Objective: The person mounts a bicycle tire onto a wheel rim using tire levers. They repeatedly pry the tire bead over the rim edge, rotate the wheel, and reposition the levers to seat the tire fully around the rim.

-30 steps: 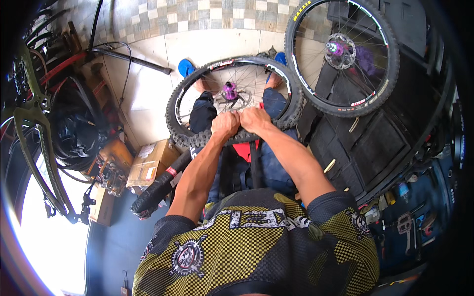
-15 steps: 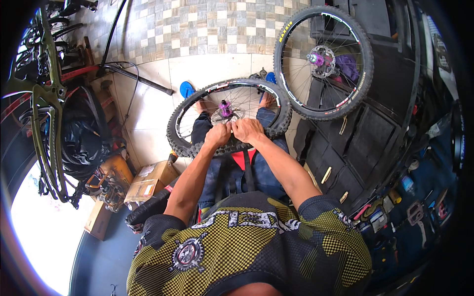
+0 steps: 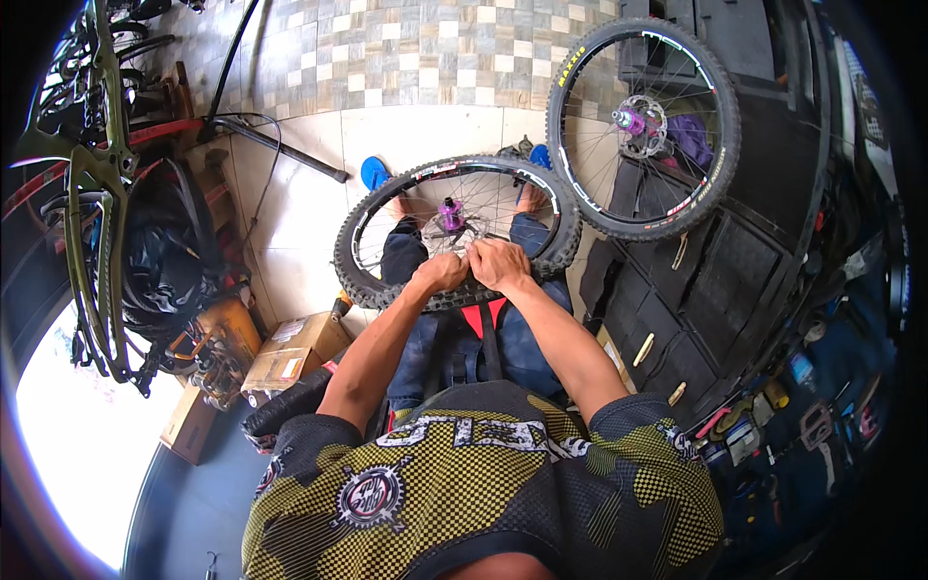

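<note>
A bicycle wheel (image 3: 565, 237) with a knobby black tire, thin spokes and a purple hub (image 3: 450, 215) lies tilted across my lap. Over the near part of its rim my left hand (image 3: 443, 272) is closed, knuckles up. Right beside it, my right hand (image 3: 497, 264) is closed too, its thumb and forefinger pinched close to the left fingers. Whatever the fingertips hold at the rim's inner edge is too small and covered to make out. A brake disc sits around the hub.
A second wheel (image 3: 723, 184) with a purple hub leans at the right against black cases (image 3: 735, 290). A green bike frame (image 3: 85, 222) hangs at the left. Cardboard boxes (image 3: 295, 353) stand near my left side. Tools (image 3: 817, 425) lie at the lower right.
The view has shifted slightly, moving most things a little to the right. My hands remain together at the wheel's near rim, their fingers changed only slightly.
</note>
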Demonstrator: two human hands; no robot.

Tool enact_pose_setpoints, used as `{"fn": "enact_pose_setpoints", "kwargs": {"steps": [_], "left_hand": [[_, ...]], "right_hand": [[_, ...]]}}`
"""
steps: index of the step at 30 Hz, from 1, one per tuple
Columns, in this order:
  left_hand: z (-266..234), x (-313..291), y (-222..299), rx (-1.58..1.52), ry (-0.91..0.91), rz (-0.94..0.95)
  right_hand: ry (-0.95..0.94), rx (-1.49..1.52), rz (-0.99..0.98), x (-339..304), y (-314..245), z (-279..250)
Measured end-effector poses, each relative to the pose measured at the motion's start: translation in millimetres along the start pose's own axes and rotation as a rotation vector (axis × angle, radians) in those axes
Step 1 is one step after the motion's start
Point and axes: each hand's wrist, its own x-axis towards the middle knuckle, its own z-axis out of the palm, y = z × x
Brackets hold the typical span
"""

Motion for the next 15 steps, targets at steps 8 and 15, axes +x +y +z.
{"fn": "enact_pose_setpoints", "kwargs": {"steps": [8, 15], "left_hand": [[-50.2, -40.7, 63.0, -0.19, 0.053, -0.327], [-46.8, -45.2, 61.3, -0.172, 0.189, -0.311]], "right_hand": [[-0.358, -0.076, 0.279, 3.6, -12.3, -22.6], [-0.337, -0.09, 0.337, 3.6, -4.9, -12.0]]}}
